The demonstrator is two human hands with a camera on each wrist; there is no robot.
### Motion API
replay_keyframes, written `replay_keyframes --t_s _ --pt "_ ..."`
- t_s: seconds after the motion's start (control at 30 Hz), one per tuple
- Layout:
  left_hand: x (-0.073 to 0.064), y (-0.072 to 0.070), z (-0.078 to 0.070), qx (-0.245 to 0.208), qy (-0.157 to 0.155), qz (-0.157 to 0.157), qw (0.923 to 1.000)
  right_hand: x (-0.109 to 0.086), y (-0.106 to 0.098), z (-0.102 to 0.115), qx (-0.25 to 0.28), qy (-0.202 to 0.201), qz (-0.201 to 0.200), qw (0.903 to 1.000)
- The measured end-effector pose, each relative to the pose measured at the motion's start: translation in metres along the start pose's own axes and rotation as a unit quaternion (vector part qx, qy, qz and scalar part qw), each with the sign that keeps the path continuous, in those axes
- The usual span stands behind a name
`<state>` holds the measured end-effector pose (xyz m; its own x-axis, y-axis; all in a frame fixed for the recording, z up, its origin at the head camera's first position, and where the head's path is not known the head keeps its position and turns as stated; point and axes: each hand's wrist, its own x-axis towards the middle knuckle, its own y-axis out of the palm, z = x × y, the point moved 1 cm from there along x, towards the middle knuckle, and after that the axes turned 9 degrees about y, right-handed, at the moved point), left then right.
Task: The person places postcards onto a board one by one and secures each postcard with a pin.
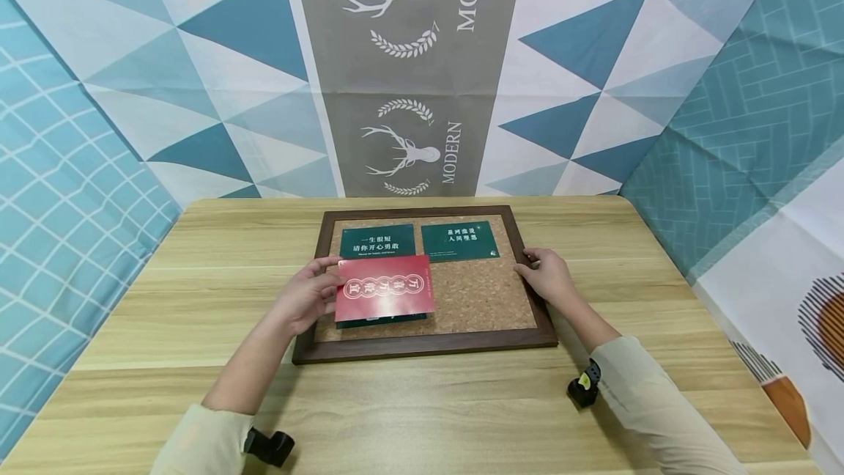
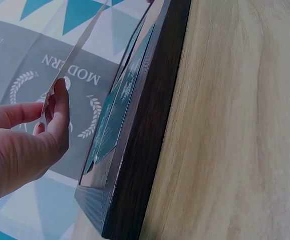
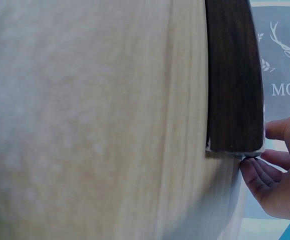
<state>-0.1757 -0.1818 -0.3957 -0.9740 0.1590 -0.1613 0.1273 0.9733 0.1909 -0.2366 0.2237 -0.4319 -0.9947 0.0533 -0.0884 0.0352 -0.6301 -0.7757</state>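
Observation:
My left hand (image 1: 308,295) pinches the left edge of a red card (image 1: 385,306) with white characters. The card hangs over the left part of a cork board (image 1: 484,299) in a dark wooden frame, overlapping a dark green card (image 1: 395,319) that shows only along its lower edge. In the left wrist view the red card (image 2: 79,45) appears edge-on between thumb and fingers, apart from the board. On the far right side my right hand (image 1: 549,275) grips the frame's edge; the right wrist view has its fingertips at the frame (image 3: 235,80).
Two green cards with white writing lie on the cork's far half, one at left (image 1: 378,239) and one at right (image 1: 460,240). The board lies on a wood-grain table (image 1: 422,416). Patterned cloth (image 1: 409,79) rises behind the table.

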Motion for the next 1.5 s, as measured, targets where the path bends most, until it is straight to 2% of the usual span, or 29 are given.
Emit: replay_keyframes --t_s 0.37,1.1,1.5 --pt "0.005 0.009 0.003 -0.011 -0.008 0.0 0.9999 0.0 0.001 -0.001 0.001 -0.001 0.0 1.0" --pt "0.017 0.038 0.013 -0.035 -0.015 -0.005 0.9993 0.001 0.001 -0.002 0.0 -0.001 -0.005 1.0" --pt "0.022 0.05 0.021 -0.024 -0.022 -0.021 0.9992 0.001 0.001 -0.003 -0.001 0.002 -0.004 1.0"
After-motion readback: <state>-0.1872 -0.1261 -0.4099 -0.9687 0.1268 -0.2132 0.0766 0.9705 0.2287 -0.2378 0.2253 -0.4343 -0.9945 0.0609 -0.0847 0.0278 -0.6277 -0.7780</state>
